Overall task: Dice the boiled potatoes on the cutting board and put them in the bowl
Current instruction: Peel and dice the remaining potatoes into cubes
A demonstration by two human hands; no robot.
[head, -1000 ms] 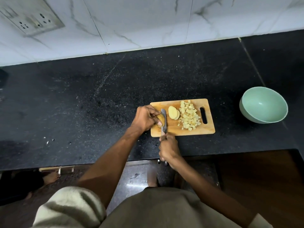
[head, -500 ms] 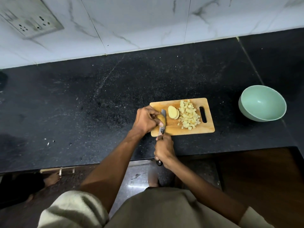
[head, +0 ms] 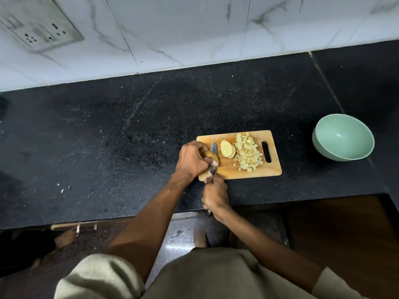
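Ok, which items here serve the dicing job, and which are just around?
Job: cutting board, potato, slices, diced pile, knife, bowl, left hand, right hand.
Around: wall socket, countertop.

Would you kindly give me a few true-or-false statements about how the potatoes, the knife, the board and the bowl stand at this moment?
1. The green bowl already holds diced potato. False: it is empty and stands on the counter to the right of the cutting board.
2. The left hand holds a piece of potato on the board. True.
3. The right hand grips the knife, whose blade lies just right of the held potato. True.
4. The diced potato pile lies on the board's left end. False: it lies toward the right end, beside the handle slot.
5. Cut slices rest between the blade and the diced pile. True.
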